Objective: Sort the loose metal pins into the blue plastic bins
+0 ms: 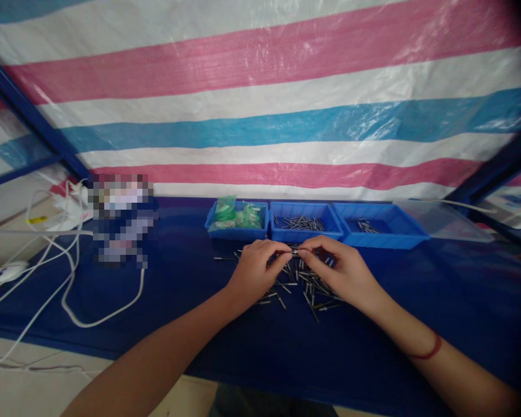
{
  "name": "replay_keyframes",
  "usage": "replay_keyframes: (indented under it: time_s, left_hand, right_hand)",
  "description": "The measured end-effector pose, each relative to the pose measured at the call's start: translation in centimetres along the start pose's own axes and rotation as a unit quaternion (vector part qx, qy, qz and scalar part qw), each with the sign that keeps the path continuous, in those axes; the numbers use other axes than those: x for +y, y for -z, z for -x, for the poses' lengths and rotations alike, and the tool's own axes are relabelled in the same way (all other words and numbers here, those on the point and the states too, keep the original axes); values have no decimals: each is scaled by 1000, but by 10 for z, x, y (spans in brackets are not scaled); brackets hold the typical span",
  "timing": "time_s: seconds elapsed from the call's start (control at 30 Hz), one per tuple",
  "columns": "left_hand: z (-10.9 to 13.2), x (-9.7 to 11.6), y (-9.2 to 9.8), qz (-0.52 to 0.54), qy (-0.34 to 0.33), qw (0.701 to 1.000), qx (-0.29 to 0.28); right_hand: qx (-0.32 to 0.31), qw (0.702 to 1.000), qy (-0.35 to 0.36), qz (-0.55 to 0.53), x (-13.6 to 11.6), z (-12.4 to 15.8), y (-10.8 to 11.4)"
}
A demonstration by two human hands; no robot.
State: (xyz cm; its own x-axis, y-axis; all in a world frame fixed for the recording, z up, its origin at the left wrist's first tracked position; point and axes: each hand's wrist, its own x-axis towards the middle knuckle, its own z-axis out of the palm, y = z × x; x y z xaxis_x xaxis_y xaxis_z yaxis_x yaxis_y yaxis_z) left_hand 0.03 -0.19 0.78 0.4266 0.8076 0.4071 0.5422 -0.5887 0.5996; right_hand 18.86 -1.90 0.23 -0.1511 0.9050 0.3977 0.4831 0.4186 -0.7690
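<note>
My left hand [255,267] and my right hand [346,271] meet fingertip to fingertip over the blue table [252,341]. Between their pinched thumbs and fingers is a small metal pin [294,252], mostly covered by the fingertips. Its exact kind is too small to make out. A loose pile of slim metal pins [313,285] lies under and between the hands, pointing in many directions.
Behind the hands stand three blue bins: the left bin [230,234] holds green plastic bags [226,213], the middle bin [306,235] and right bin [399,239] hold metal pins. White cables [72,278] and a white mouse [9,271] lie left. A striped sheet [260,130] hangs behind.
</note>
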Motion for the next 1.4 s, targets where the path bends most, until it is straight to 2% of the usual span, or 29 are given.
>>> replay_keyframes:
  time_s: [0.2, 0.37, 0.57, 0.8, 1.03, 1.2, 1.3, 1.4]
  left_hand:
    - [0, 3, 0, 116, 44, 991, 50]
    - [0, 3, -2, 176, 56, 981, 62]
    - [-1, 0, -4, 217, 76, 971, 60]
    - [-1, -2, -4, 215, 78, 973, 18]
    - [-3, 0, 0, 168, 46, 985, 20]
    - [-3, 0, 1, 100, 18, 995, 7]
    - [-1, -3, 0, 14, 1, 1000, -11]
    - [1, -5, 0, -94, -10, 994, -51]
  right_hand:
    - [-19, 999, -32, -11, -1, 1, -3]
    - [-54, 998, -30, -20, -2, 3, -6]
    - [-81, 996, 3, -41, -3, 2, -6]
    - [-59, 996, -4, -61, 0, 2, -9]
    - [-9, 997, -34, -68, 0, 1, -5]
    - [12, 997, -17, -74, 0, 0, -1]
    - [43, 999, -1, -27, 3, -3, 10]
    - [123, 989, -11, 79, 13, -11, 33]
